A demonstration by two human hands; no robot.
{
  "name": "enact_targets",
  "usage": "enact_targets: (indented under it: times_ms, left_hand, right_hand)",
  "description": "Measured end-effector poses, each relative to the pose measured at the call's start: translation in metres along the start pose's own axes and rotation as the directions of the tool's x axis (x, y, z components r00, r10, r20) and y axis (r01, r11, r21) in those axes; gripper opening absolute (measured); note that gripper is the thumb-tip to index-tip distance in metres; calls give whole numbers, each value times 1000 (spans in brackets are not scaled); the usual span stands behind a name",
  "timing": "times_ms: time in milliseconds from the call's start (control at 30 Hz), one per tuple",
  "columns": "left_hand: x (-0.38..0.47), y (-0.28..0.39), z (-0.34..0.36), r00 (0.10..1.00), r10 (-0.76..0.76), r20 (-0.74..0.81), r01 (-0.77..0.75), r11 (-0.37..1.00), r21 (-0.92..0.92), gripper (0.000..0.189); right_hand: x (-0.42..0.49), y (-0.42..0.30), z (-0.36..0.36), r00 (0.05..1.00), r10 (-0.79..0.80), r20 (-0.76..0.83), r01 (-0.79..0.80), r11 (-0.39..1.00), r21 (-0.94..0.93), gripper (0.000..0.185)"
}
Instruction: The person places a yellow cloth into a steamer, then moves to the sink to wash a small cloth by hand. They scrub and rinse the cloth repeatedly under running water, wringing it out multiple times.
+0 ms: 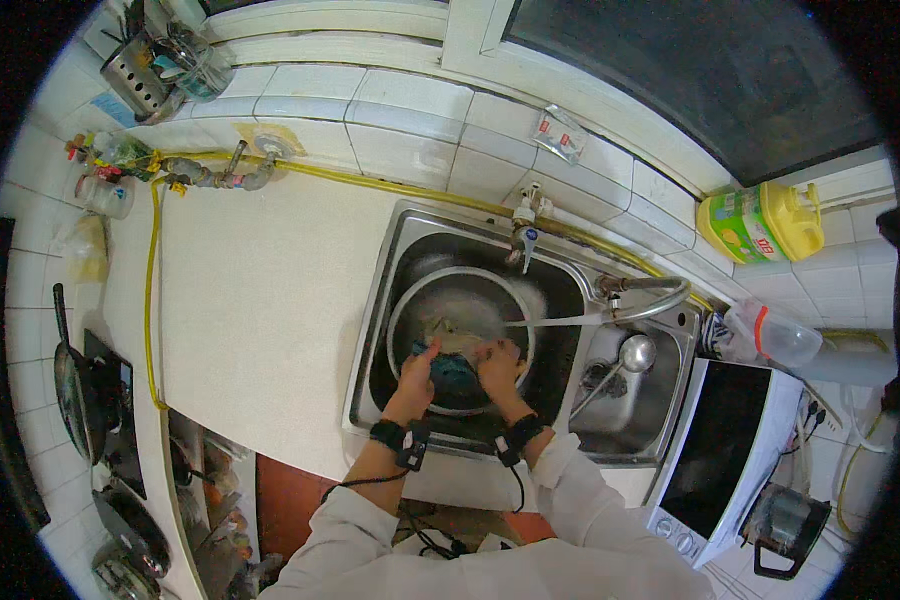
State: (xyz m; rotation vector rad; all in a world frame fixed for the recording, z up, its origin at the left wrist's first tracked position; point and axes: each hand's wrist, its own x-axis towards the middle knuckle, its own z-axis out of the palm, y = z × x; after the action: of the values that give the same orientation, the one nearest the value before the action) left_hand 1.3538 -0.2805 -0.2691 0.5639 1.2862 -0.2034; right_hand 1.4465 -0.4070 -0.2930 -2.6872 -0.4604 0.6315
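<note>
A round metal basin (459, 271) sits in the large bowl of the stainless steel sink (360, 360). A dark teal item, apparently a wet cloth (454, 373), lies low in the basin between my hands. My left hand (417, 381) grips its left side, thumb pointing away from me. My right hand (499, 369) is curled at its right side and blurred, so its hold is unclear. Something pale in the basin beyond my fingers is too blurred to name. From the curved faucet spout (649, 304) a stream of water (547, 322) runs into the basin.
In the small sink bowl lies a metal ladle (636, 354). A microwave oven (720, 442) stands right of the sink. A wall tap (525, 229) hangs over the large bowl, and a yellow hose (390, 184) runs along the wall. At left is a frying pan (75, 397).
</note>
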Motion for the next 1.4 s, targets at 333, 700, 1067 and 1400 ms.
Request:
enact_targets:
  times_ms: [333, 700, 1067, 1400]
  left_hand:
    - [9, -13, -17, 971, 229, 62, -232, 972, 44, 71]
    - [99, -56, -58, 754, 488, 440, -639, 700, 318, 72]
    - [15, -22, -16, 975, 96, 198, -72, 990, -124, 68]
    - [43, -11, -50, 617, 601, 508, -753, 639, 160, 77]
  right_hand:
    - [17, -11, 43, 969, -130, 211, 99, 984, 151, 47]
    - [-33, -38, -7, 936, -165, 311, -72, 775, 628, 37]
    - [10, 3, 57, 976, -104, -190, 39, 948, -316, 61]
    - [-45, -43, -1, 972, -209, 108, 129, 859, 495, 36]
